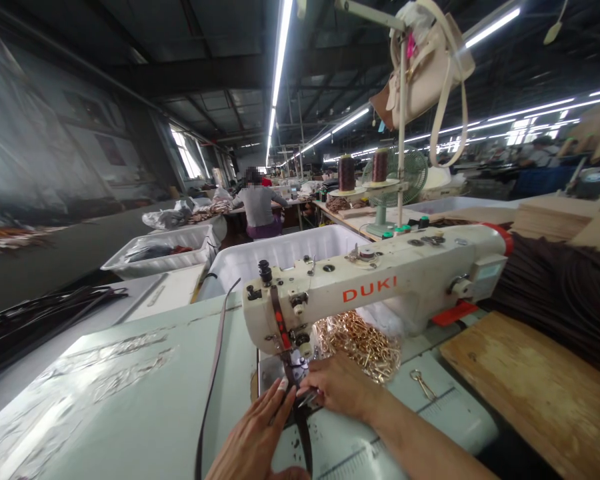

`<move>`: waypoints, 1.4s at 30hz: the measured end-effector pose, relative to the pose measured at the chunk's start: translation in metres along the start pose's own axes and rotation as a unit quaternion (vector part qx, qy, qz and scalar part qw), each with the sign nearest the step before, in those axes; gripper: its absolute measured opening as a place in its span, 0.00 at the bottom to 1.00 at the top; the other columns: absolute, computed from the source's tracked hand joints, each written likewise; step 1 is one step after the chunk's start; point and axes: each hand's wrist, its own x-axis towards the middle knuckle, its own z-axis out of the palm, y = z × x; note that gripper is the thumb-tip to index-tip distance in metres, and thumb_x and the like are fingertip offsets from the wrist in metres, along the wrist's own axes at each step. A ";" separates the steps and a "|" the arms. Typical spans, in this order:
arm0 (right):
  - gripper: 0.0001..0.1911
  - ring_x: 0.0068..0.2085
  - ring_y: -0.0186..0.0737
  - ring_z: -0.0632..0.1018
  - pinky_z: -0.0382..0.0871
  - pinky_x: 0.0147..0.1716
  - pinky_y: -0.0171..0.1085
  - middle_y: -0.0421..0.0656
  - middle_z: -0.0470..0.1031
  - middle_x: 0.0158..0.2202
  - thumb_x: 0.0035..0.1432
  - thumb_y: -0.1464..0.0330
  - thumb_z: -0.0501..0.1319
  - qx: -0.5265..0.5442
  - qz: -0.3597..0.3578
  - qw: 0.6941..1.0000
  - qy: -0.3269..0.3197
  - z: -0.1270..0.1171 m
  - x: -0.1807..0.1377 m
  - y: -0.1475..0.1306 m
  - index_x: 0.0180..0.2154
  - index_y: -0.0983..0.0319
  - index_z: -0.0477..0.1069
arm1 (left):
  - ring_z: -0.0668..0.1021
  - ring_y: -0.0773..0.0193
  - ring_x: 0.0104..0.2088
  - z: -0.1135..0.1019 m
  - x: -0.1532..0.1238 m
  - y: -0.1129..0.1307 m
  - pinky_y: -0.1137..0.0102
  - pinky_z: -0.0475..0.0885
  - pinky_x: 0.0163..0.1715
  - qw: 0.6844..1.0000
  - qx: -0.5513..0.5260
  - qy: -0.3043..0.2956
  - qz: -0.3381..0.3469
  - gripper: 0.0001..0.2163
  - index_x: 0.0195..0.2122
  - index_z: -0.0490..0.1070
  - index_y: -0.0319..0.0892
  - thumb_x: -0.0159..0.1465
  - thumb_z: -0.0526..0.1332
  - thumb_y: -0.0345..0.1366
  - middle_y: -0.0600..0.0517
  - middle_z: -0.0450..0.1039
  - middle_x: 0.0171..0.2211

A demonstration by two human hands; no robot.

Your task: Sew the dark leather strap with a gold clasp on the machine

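A white sewing machine marked DUKI stands on the pale green table. A narrow dark brown strap runs under its needle toward me; another length of strap trails to the left. My left hand lies flat with its fingers pressing the strap just before the needle. My right hand pinches the strap beside the presser foot, seemingly with a small metal tool. A heap of gold metal clasps lies right behind my right hand.
White plastic bins sit behind the machine. A wooden board and a pile of dark straps lie at the right. Thread cones and a green fan stand behind. Another person works farther back.
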 end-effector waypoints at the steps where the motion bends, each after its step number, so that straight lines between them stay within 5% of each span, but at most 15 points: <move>1: 0.13 0.36 0.40 0.77 0.61 0.35 0.36 0.40 0.77 0.37 0.65 0.60 0.54 0.001 0.000 1.000 0.000 0.000 0.000 0.000 0.42 0.54 0.76 | 0.69 0.44 0.55 -0.001 0.000 0.001 0.61 0.72 0.48 1.000 -0.010 -0.007 -0.005 0.47 0.63 0.56 0.36 0.51 0.59 0.66 0.34 0.64 0.57; 8: 0.13 0.37 0.41 0.77 0.62 0.36 0.36 0.41 0.78 0.37 0.66 0.61 0.54 0.011 -0.007 1.000 0.006 -0.003 -0.001 -0.001 0.42 0.55 0.76 | 0.63 0.42 0.59 -0.041 0.020 0.023 0.56 0.65 0.55 0.974 -0.084 -0.173 -0.119 0.49 0.63 0.56 0.33 0.51 0.55 0.69 0.31 0.55 0.61; 12: 0.11 0.38 0.40 0.77 0.63 0.36 0.35 0.40 0.78 0.37 0.63 0.65 0.57 0.016 -0.017 1.000 0.007 -0.005 -0.001 -0.001 0.43 0.55 0.77 | 0.60 0.42 0.61 -0.047 0.024 0.029 0.54 0.60 0.57 0.959 -0.109 -0.214 -0.150 0.52 0.64 0.53 0.33 0.48 0.54 0.71 0.31 0.51 0.62; 32: 0.11 0.40 0.43 0.78 0.65 0.38 0.35 0.42 0.79 0.37 0.60 0.65 0.58 -0.010 -0.027 0.999 0.031 -0.010 -0.008 -0.005 0.40 0.56 0.78 | 0.63 0.43 0.60 -0.048 0.023 0.045 0.54 0.63 0.56 0.962 -0.054 -0.198 -0.181 0.47 0.63 0.56 0.35 0.51 0.58 0.67 0.31 0.55 0.61; 38: 0.10 0.39 0.42 0.78 0.64 0.37 0.35 0.41 0.79 0.36 0.60 0.65 0.58 -0.024 -0.025 0.999 0.023 -0.009 -0.007 -0.005 0.38 0.56 0.78 | 0.69 0.42 0.56 -0.030 0.007 0.031 0.55 0.70 0.51 0.987 -0.048 -0.104 -0.115 0.44 0.64 0.56 0.44 0.51 0.59 0.66 0.35 0.61 0.59; 42: 0.10 0.38 0.41 0.78 0.63 0.36 0.35 0.40 0.79 0.34 0.61 0.64 0.57 -0.032 -0.033 0.999 0.021 -0.007 -0.006 -0.005 0.36 0.57 0.78 | 0.69 0.45 0.57 0.000 -0.005 0.011 0.58 0.70 0.52 0.997 -0.023 -0.060 -0.042 0.46 0.67 0.43 0.45 0.54 0.60 0.62 0.36 0.61 0.60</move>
